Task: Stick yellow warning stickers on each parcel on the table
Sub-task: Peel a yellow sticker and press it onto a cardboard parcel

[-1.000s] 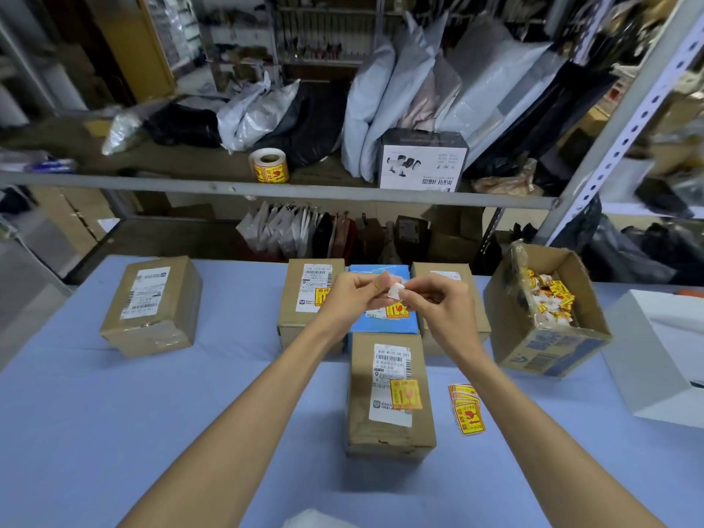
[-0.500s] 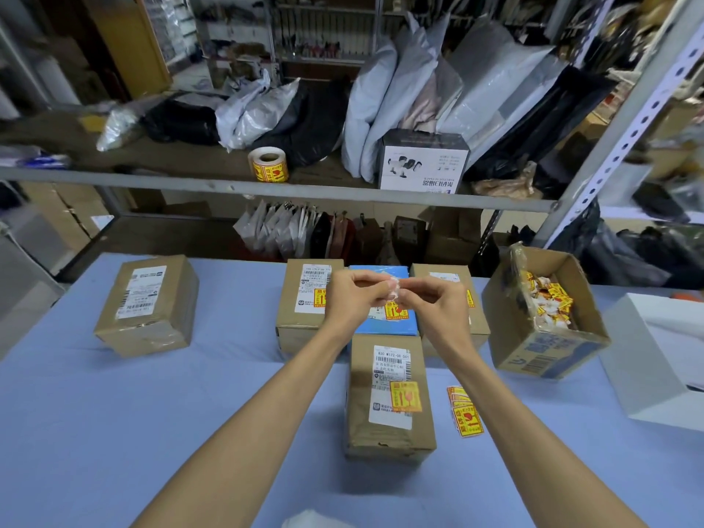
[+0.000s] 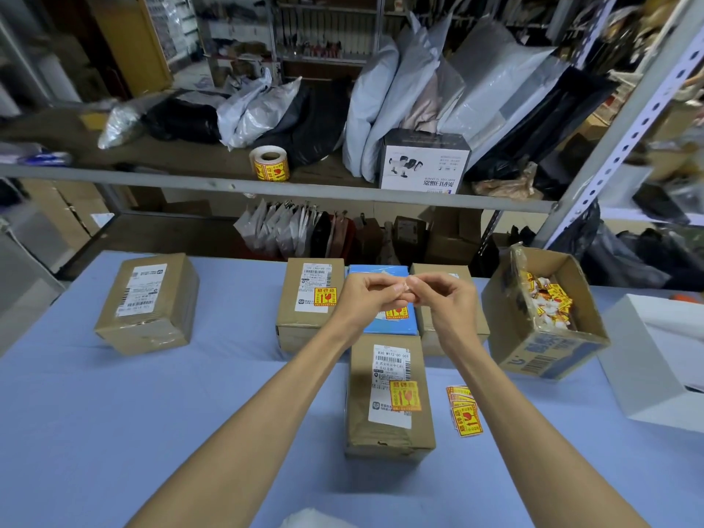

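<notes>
My left hand and my right hand meet above the blue parcel, both pinching a small white sticker piece between their fingertips. A brown parcel in front of me carries a yellow warning sticker. The brown parcel to the left of my hands also has a yellow sticker, and so does the blue parcel. Another brown parcel lies partly hidden behind my right hand. At the far left, a brown parcel shows only a white label.
Loose yellow stickers lie on the blue table right of the near parcel. An open carton with sticker scraps stands at the right, a white box beyond it. A sticker roll sits on the shelf.
My two hands have stayed together over the blue parcel, fingers working the small white piece, which now shows less. The view has shifted slightly.
</notes>
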Available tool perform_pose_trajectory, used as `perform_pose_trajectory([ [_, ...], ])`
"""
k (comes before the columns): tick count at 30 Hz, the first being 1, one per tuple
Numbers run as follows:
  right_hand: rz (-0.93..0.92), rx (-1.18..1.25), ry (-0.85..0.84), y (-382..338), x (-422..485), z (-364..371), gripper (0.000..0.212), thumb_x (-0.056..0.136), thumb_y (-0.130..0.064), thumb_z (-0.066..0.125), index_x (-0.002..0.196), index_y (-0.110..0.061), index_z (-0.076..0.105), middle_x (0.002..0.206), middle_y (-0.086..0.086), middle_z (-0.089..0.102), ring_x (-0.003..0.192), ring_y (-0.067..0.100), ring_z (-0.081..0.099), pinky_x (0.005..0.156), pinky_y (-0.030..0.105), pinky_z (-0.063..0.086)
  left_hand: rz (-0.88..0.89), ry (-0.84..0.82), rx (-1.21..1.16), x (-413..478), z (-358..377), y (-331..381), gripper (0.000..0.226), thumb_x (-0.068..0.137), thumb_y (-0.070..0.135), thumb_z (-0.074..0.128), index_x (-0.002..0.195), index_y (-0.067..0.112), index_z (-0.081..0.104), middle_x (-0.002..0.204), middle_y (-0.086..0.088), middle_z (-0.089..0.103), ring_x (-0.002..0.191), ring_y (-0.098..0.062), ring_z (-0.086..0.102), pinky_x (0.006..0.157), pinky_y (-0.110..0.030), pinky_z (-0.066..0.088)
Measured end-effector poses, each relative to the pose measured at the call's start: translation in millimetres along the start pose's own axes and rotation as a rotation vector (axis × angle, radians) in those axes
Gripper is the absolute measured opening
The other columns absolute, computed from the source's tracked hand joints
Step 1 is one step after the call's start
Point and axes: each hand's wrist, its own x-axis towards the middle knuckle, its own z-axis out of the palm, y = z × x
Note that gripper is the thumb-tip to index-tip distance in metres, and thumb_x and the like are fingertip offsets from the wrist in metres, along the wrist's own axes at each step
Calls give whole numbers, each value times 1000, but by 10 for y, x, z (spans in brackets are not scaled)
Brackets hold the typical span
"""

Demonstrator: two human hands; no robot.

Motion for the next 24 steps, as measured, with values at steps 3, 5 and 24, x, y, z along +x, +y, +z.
perform_pose_trajectory([
  [3,-34,-100,22,49,-8,-2,11,84,-13,70,87,-4,74,73,6,72,67,15,68,61,24,57,11,27,38,14,42,-30,17,84,-1,68,100,0,71,94,-21,72,88,-27,72,83,-33,59],
  [5,-65,-177,14,68,-24,-30,11,85,-13,69,88,-4,75,72,3,71,65,11,68,61,22,56,-1,59,68,43,97,-66,14,82,-2,68,96,0,72,92,-21,73,85,-28,73,81,-34,59],
  [24,-158,-655,-4,20,202,-1376,11,79,-16,75,88,-9,76,78,-2,69,67,-3,57,62,2,43,-187,-254,325,595,1223,-76,20,86,-9,58,95,2,71,88,-10,70,80,-14,68,67,-21,57],
])
